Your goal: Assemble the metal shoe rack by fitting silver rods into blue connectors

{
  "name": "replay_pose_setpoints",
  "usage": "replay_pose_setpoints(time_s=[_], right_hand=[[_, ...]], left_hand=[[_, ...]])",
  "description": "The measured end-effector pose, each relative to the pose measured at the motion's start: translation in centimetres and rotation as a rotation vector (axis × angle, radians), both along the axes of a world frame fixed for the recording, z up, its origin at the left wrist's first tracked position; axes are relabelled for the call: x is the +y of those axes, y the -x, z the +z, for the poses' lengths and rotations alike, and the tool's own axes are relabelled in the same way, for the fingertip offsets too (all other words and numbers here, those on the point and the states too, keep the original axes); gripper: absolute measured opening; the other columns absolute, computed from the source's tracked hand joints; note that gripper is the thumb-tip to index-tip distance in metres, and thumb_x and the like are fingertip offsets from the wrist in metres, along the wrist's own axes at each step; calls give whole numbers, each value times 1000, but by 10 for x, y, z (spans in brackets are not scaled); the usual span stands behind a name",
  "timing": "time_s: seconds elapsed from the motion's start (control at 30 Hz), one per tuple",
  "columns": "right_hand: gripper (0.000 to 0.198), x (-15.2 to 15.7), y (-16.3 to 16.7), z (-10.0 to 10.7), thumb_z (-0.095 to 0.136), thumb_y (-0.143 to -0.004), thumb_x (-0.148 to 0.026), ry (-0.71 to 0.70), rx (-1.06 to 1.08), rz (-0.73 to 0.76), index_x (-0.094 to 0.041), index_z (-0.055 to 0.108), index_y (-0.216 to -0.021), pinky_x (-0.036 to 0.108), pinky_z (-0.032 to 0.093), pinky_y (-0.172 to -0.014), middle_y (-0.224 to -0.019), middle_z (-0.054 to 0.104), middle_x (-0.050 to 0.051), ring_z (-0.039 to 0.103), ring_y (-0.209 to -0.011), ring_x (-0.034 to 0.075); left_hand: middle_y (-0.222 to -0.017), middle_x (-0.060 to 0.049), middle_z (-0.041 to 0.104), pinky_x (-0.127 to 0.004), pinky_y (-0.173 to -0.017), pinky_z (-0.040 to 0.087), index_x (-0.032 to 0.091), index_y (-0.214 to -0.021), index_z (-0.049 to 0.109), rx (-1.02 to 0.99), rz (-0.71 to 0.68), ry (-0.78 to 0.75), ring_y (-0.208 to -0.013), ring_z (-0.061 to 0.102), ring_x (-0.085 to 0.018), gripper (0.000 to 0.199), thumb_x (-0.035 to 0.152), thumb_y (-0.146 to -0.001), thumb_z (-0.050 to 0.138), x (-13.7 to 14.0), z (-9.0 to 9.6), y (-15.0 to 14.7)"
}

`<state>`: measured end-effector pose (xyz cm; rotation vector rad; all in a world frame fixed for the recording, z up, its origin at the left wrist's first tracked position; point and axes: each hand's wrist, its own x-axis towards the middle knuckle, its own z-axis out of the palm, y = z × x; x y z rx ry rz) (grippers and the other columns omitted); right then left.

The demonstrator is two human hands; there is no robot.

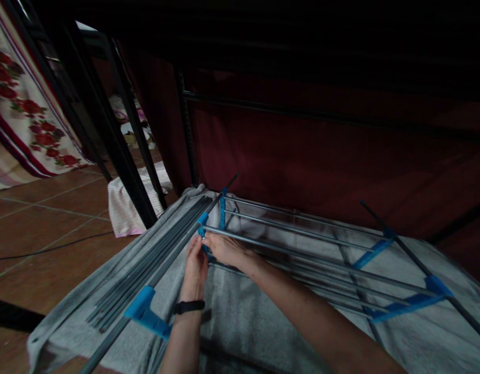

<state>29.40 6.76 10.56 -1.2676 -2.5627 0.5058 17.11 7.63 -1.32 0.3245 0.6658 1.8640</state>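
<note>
Fingers (194,245) of the left hand (196,266) and right hand (221,248) close narrowly on a blue bracket (203,218) along the pole (175,254); apparently they are seating a rod (287,250), which calls for steady bracing and straight pressure.

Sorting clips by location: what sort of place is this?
Probably a bedroom or similar home space: a bunk-like dark metal frame, a grey blanket spread beneath it, and a floral cloth hanging left.
</note>
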Motion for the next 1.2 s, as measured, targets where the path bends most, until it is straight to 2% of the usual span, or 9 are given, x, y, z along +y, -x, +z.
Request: replay_pose_setpoints(time_s=[0.2, 0.47, 0.77, 0.97, 1.2], right_hand=[[34, 6, -1, -3, 34, -110, -38, 5, 2, 16, -21, 61, -121, 30, 52, -90, -117, 73, 7, 69, -105, 21], [35, 1, -1, -2, 31, -110, -37, -41, -38, -5, -21, 60, -123, 34, 54, -86, -114, 74, 9, 70, -102, 24], [33, 4, -5, -9, 32, -111, -30, -26, -15, 30, -19, 60, -123, 32, 52, -91, -121, 73, 10, 69, -108, 22], [33, 0, -3, -10, 31, -109, -27, -86, -76, 15, -18, 60, -123, 34, 54, -85, -115, 74, 12, 71, -103, 24], [37, -7, -3, -15, 27, -110, -26, -120, -129, -31, -19, 59, -126, 34, 55, -86, -115, 75, 10, 72, -102, 24]], left_hand=[[-89, 2, 78, -17, -83, 54, 20, -89, 79, 14, -7, 8, -82, 69, -9, 19, 16, -72, 87, -4, 2, -1], [-93, 0, 79, -21, -88, 54, 22, -86, 80, 44, -21, -8, -88, 70, -12, 19, 17, -70, 89, -7, 7, -2], [-101, -2, 77, -23, -90, 53, 19, -104, 78, 164, -79, -85, -91, 69, -14, 37, 22, -70, 91, -11, 4, -1], [-94, 1, 79, -23, -90, 53, 24, -92, 79, 71, 7, 0, -90, 70, -13, 31, 20, -64, 92, -10, 2, -2], [-94, 2, 78, -20, -84, 54, 23, -96, 80, 180, -4, -51, -84, 68, -11, 39, 32, -62, 97, -14, 9, -5]])
